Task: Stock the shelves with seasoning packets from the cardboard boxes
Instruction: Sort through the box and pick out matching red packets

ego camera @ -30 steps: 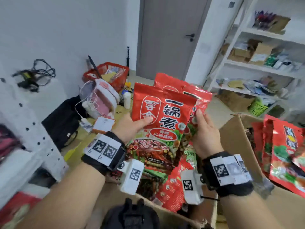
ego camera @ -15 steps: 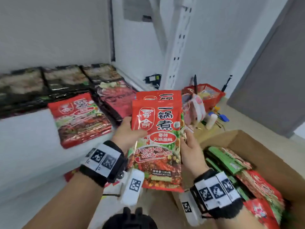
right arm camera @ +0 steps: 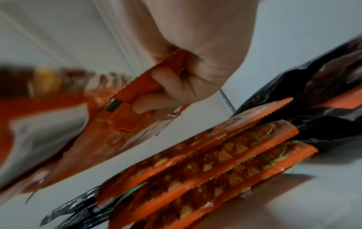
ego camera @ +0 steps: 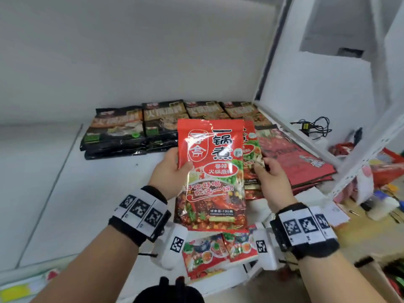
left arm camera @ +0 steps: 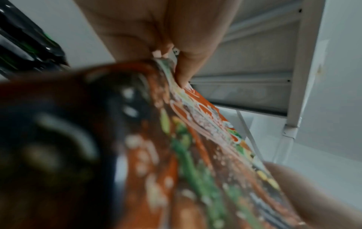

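Left hand [ego camera: 169,171]: pinching the front red packet [ego camera: 211,171] at its left edge
Right hand [ego camera: 273,182]: curled on the second packet [ego camera: 251,149] behind
Packets: centre frame, long axis upright — above bare shelf [ego camera: 76,193]
Gap: lower left, nearer the left hand

Red packet [ego camera: 211,171], black packets [ego camera: 122,132], white shelf [ego camera: 87,193].
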